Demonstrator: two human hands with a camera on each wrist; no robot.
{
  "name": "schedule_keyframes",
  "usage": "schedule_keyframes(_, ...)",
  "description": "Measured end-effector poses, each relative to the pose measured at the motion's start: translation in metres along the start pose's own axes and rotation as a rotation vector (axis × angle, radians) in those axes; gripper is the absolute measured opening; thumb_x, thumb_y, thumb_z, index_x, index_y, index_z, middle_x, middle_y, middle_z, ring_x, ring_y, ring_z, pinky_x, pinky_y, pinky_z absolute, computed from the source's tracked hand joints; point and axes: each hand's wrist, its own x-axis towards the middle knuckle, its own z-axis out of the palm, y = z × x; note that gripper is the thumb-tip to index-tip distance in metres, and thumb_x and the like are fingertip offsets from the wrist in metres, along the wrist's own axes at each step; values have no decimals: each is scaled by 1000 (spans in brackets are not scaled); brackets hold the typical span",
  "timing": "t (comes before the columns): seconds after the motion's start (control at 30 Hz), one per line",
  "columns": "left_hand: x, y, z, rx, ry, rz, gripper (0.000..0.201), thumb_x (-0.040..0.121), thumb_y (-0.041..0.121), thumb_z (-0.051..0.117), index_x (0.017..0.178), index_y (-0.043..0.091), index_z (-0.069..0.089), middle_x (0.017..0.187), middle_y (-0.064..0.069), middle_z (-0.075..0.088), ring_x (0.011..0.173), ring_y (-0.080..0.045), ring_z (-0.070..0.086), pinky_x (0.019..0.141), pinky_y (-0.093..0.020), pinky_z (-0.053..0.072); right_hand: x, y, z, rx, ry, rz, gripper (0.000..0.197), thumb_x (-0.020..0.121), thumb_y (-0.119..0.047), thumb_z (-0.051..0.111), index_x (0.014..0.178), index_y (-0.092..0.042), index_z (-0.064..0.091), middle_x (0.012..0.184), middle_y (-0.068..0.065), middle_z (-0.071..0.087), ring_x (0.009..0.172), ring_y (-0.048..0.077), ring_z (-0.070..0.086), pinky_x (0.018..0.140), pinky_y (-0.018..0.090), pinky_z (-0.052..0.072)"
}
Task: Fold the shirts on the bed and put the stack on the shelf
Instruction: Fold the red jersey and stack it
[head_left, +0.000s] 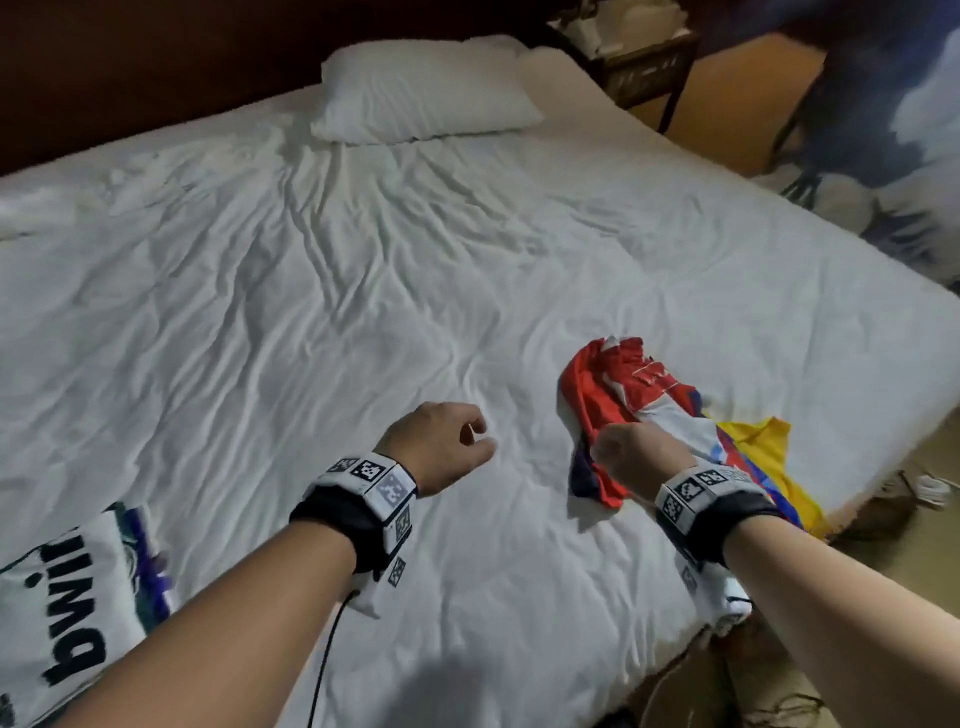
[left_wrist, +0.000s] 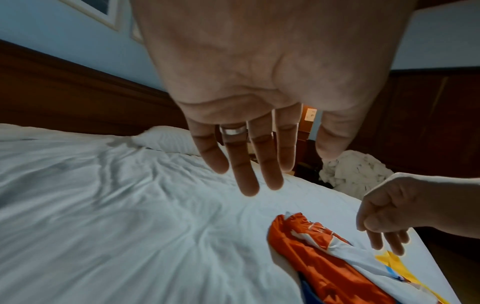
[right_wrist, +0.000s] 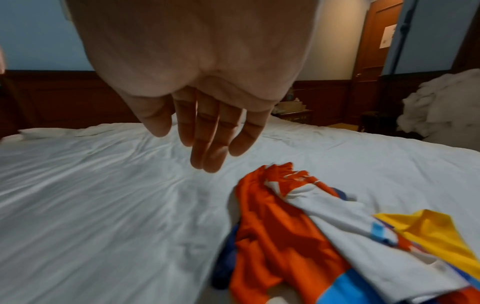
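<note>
A crumpled pile of shirts lies near the bed's right edge: an orange-red shirt (head_left: 602, 400) (left_wrist: 324, 267) (right_wrist: 270, 230) on top, with a white one (right_wrist: 345, 222) and a yellow one (head_left: 763, 447) (right_wrist: 431, 230) beside it. My right hand (head_left: 639, 457) (right_wrist: 205, 144) (left_wrist: 384, 218) hovers just above the pile with relaxed fingers, holding nothing. My left hand (head_left: 441, 447) (left_wrist: 249, 164) hangs empty over the bare white sheet (head_left: 363, 291), left of the pile. A white shirt with black letters (head_left: 67, 597) lies flat at the bed's near left corner.
A white pillow (head_left: 421, 93) sits at the head of the bed against the dark wooden headboard (left_wrist: 78, 92). A bedside table (head_left: 649, 67) stands at the far right corner. A heap of white bedding (right_wrist: 446, 102) lies beyond the bed's right side, and cables (head_left: 930, 488) on the floor.
</note>
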Motion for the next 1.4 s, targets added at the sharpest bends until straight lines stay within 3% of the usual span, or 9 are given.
schedule_keyframes(0.17, 99, 96, 72, -2, -68, -31, 17, 88, 42, 64, 96, 28, 69, 94, 8, 69, 91, -18, 64, 84, -34, 52, 52, 136, -9, -13, -6, 63, 42, 79, -32, 28, 70, -14, 64, 70, 6, 58, 63, 28, 56, 63, 38, 51)
schedule_keyframes(0.43, 204, 125, 145, 119, -105, -170, 13, 89, 40, 61, 85, 28, 63, 85, 7, 64, 89, -22, 63, 81, -34, 52, 115, 212, -11, 52, -94, 44, 30, 95, -35, 54, 118, -17, 63, 121, 5, 58, 113, 29, 57, 88, 36, 48)
schedule_keyframes(0.7, 260, 89, 182, 56, -89, -257, 19, 91, 35, 62, 101, 20, 69, 94, 2, 68, 92, -22, 62, 84, -34, 50, 190, 186, 27, -17, -5, 5, 62, 80, -55, 65, 129, -20, 49, 130, 6, 48, 122, 32, 45, 94, 46, 46)
schedule_keyframes(0.87, 269, 88, 178, -2, -111, -245, 10, 89, 32, 65, 90, 24, 69, 85, 7, 66, 87, -18, 63, 82, -31, 50, 211, 185, 19, -42, -113, -6, 33, 88, -30, 56, 117, -16, 55, 122, 11, 54, 118, 36, 49, 90, 42, 47)
schedule_keyframes(1.0, 263, 106, 146, -54, -62, -205, 8, 90, 33, 64, 86, 27, 68, 81, 11, 65, 84, -16, 63, 78, -30, 49, 213, 184, -39, 148, -127, 67, 12, 95, -27, 50, 91, -19, 59, 94, 8, 63, 95, 32, 62, 73, 32, 45)
schedule_keyframes(1.07, 257, 117, 124, -70, -16, -177, 8, 90, 34, 64, 86, 28, 67, 81, 12, 64, 83, -16, 62, 77, -30, 49, 208, 174, -79, 223, -109, 71, 24, 95, -21, 50, 72, -23, 51, 76, 0, 57, 81, 28, 60, 67, 29, 42)
schedule_keyframes(1.17, 237, 136, 86, -87, 57, -147, 6, 90, 37, 64, 91, 31, 64, 85, 13, 64, 85, -16, 62, 78, -29, 49, 193, 142, -141, 141, -135, -43, 21, 86, -6, 51, 75, -23, 56, 84, 3, 61, 83, 26, 59, 68, 29, 44)
schedule_keyframes(1.27, 205, 151, 46, -112, 146, -84, 22, 91, 37, 65, 110, 27, 66, 95, 9, 67, 91, -19, 63, 84, -32, 51, 160, 91, -194, 16, -99, -173, 23, 78, -3, 50, 89, -11, 69, 94, 9, 67, 90, 28, 62, 73, 31, 52)
schedule_keyframes(1.4, 144, 160, -6, -106, 235, 38, 65, 88, 38, 71, 146, 24, 45, 132, -1, 58, 106, -24, 59, 97, -35, 48, 83, 13, -248, -54, 83, -357, 16, 82, -17, 53, 68, -18, 59, 70, -2, 58, 72, 23, 56, 61, 27, 45)
